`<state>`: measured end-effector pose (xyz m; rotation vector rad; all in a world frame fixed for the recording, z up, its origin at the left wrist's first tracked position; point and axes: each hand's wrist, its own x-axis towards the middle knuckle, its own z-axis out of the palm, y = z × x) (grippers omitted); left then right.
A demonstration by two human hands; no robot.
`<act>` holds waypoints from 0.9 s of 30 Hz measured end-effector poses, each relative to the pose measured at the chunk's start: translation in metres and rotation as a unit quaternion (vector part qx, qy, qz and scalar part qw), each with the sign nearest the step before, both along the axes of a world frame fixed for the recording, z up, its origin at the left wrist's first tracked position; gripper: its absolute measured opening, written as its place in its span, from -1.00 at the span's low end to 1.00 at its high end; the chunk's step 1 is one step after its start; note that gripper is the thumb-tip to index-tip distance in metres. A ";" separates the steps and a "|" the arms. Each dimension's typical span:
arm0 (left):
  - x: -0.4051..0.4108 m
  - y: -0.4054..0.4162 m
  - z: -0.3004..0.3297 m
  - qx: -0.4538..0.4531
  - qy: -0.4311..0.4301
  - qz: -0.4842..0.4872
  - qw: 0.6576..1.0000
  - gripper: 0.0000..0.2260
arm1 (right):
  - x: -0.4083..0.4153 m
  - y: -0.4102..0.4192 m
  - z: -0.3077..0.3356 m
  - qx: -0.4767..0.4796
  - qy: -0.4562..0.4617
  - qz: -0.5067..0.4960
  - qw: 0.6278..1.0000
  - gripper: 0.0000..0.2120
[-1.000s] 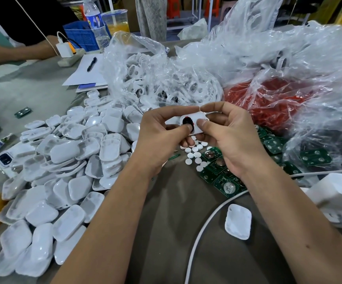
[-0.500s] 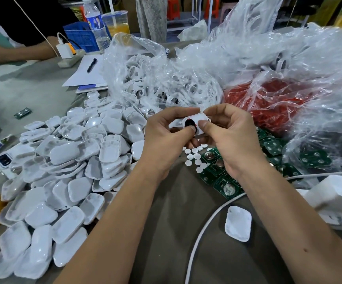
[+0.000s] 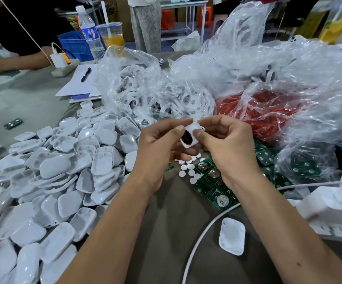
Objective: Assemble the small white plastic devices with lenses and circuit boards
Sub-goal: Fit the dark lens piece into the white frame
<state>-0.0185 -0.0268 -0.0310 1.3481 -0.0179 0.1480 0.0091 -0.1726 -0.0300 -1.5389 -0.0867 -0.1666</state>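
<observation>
A small white plastic device shell [image 3: 192, 129] with a dark round insert showing in its face is held up between both hands above the table. My left hand [image 3: 159, 148] pinches its left side with thumb and fingers. My right hand [image 3: 227, 148] pinches its right side, thumb tip on the front. Below the hands lie several small white round discs [image 3: 188, 168] and green circuit boards [image 3: 215, 181] with silver button cells. A big heap of white shell halves [image 3: 63, 173] covers the table's left side.
A clear bag of white ring-shaped parts [image 3: 155, 99] and a bag of red parts [image 3: 264, 111] lie behind the hands. One shell half [image 3: 232, 235] sits near a white cable [image 3: 202, 232]. A white power strip [image 3: 334, 208] is at right. Another person's arm [image 3: 12, 62], bottle and drink are far left.
Both hands have shifted the shell slightly right and turned it, so its dark insert now faces more toward me and downward. The table's parts have not moved.
</observation>
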 end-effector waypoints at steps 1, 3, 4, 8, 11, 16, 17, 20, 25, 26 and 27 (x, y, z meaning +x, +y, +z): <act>0.000 0.002 0.001 -0.021 0.001 -0.014 1.000 -0.81 | 0.000 -0.001 0.002 0.019 0.008 0.009 1.000 -0.82; 0.000 0.006 0.005 -0.069 0.018 -0.047 0.996 -0.76 | 0.000 -0.004 0.005 0.063 0.031 0.033 0.997 -0.83; 0.001 0.007 0.007 -0.089 0.032 -0.065 0.993 -0.71 | 0.001 -0.005 0.006 0.087 0.044 0.047 0.994 -0.83; 0.000 0.007 0.011 -0.120 0.122 -0.119 0.978 -0.61 | 0.002 -0.009 0.012 0.140 0.075 0.096 0.983 -0.82; -0.002 0.006 0.011 -0.145 0.176 -0.160 0.960 -0.47 | 0.001 -0.012 0.014 0.129 0.084 0.117 0.981 -0.81; -0.001 0.011 0.009 -0.220 0.208 -0.175 0.937 -0.65 | 0.001 -0.015 0.016 0.095 0.072 0.121 0.985 -0.84; -0.002 0.012 0.008 -0.229 0.211 -0.171 0.935 -0.70 | 0.001 -0.015 0.015 0.087 0.068 0.119 0.987 -0.84; -0.003 0.011 0.007 -0.234 0.204 -0.178 0.934 -0.79 | 0.001 -0.016 0.015 0.066 0.055 0.122 0.989 -0.82; -0.004 0.008 0.007 -0.230 0.184 -0.189 0.937 -0.82 | 0.001 -0.018 0.017 0.061 0.024 0.113 0.991 -0.78; -0.004 0.007 0.007 -0.233 0.183 -0.191 0.936 -0.82 | 0.001 -0.018 0.017 0.054 0.019 0.109 0.992 -0.78; -0.003 0.007 0.007 -0.238 0.185 -0.193 0.934 -0.81 | 0.000 -0.017 0.017 0.049 0.017 0.106 0.993 -0.78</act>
